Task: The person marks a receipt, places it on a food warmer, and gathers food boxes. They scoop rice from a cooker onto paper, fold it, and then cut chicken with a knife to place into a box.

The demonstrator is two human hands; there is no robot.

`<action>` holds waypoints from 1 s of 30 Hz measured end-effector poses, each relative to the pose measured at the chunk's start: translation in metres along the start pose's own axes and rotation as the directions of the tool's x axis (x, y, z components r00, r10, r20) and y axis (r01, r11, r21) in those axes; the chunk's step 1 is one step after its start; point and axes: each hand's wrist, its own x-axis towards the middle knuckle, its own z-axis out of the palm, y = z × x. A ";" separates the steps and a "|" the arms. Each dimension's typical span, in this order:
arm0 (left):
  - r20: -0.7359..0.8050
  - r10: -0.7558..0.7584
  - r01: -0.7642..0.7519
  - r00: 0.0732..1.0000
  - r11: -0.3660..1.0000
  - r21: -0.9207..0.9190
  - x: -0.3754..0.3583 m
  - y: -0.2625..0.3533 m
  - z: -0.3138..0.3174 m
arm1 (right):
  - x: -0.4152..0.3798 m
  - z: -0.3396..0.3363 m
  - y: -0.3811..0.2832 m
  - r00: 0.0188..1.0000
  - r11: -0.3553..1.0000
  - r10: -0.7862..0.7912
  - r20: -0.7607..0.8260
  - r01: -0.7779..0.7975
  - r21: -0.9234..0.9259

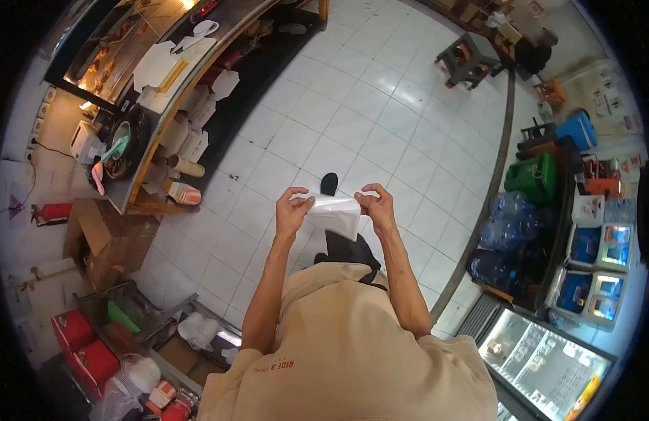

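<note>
A thin, glossy white plastic bag (336, 210) is stretched between my two hands in front of my body. My left hand (293, 210) pinches its left top corner between thumb and fingers. At the opposite corner, my right hand (376, 208) pinches the top edge in the same way. The bag's lower right part hangs loose above my dark trousers and shoe (329, 184).
White floor tiles (352, 133) lie ahead. A wooden counter (145, 140) with pans and folded white boxes runs along the left, above a cardboard box (107, 242). Water bottles (510, 221) and a glass-door fridge (542, 365) line the right. A grey stool (469, 57) stands farther off.
</note>
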 end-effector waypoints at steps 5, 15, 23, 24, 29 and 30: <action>-0.053 0.316 -0.297 0.947 0.927 0.228 0.102 0.081 0.007 | 0.115 0.035 -0.063 0.982 0.984 -0.144 0.125 0.155 -0.084; -0.110 0.648 -0.541 0.754 0.707 0.456 0.248 0.232 0.020 | 0.255 0.108 -0.238 0.920 0.854 -0.296 0.255 0.375 -0.361; -0.127 0.688 -0.529 0.714 0.650 0.545 0.356 0.311 0.039 | 0.365 0.145 -0.305 0.813 0.717 -0.505 0.289 0.582 -0.384; -0.112 0.733 -0.573 0.671 0.608 0.550 0.376 0.320 0.040 | 0.380 0.151 -0.317 0.795 0.716 -0.529 0.296 0.605 -0.348; -0.066 0.622 -0.567 0.780 0.748 0.346 0.492 0.369 0.041 | 0.465 0.178 -0.382 0.883 0.849 -0.384 0.269 0.452 -0.274; -0.058 0.530 -0.491 0.846 0.817 0.304 0.509 0.385 0.042 | 0.477 0.186 -0.396 0.899 0.880 -0.365 0.241 0.418 -0.226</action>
